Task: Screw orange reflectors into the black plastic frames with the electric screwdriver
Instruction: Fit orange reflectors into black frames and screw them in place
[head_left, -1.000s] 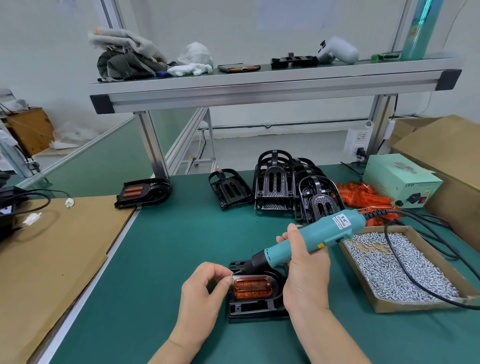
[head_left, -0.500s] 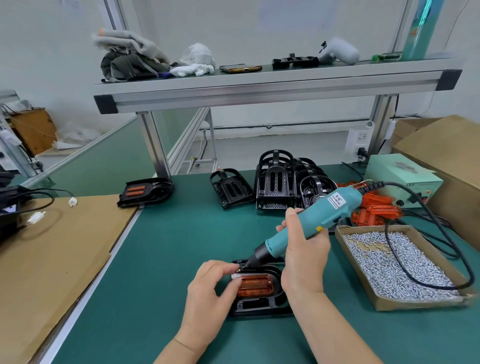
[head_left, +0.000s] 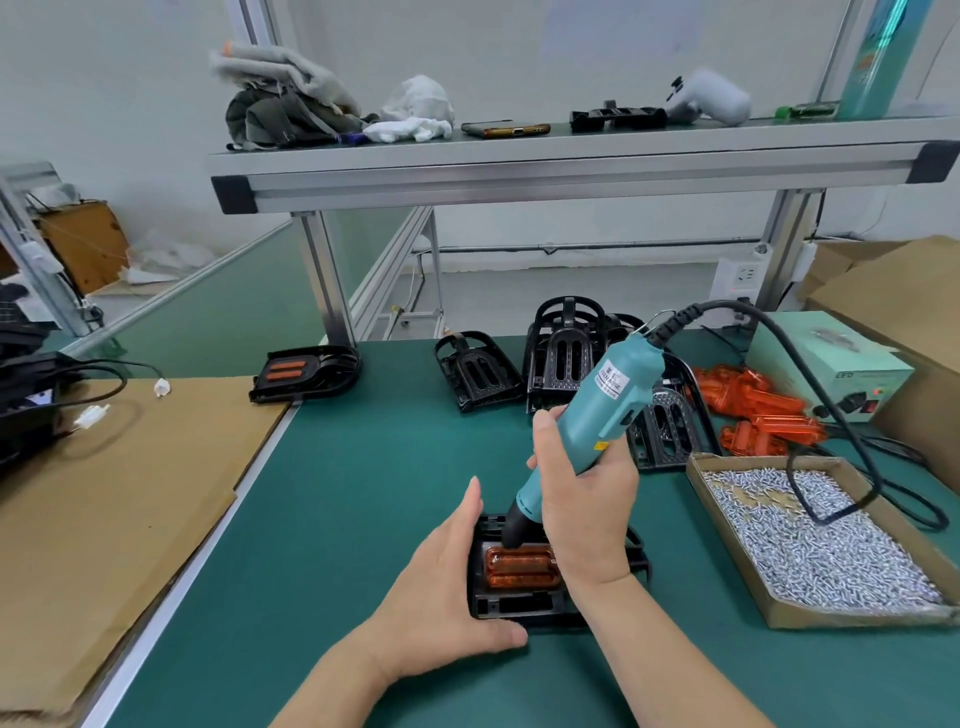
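Head view, driving: right hand (head_left: 582, 499) holds the electric screwdriver (head_left: 608, 410) in a full grip, tip down on the orange reflector (head_left: 522, 566) seated in the black frame (head_left: 519, 605), lower centre of the tabletop (head_left: 363, 493)
Bracing: left hand (head_left: 447, 597), grip wide, straight fingers against the frame's left edge
Done: finished frame (head_left: 306, 371), centre left
Remaining: likely this screw, the empty-looking lower slot, then stacked frames (head_left: 566, 358) and loose reflectors (head_left: 753, 410), centre right

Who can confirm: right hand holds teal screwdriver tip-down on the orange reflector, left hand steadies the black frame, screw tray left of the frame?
One error: the head view shows the screw tray right of the black frame, not left. Rest holds: right hand on the teal screwdriver, tip at the orange reflector, left hand steadying the frame.
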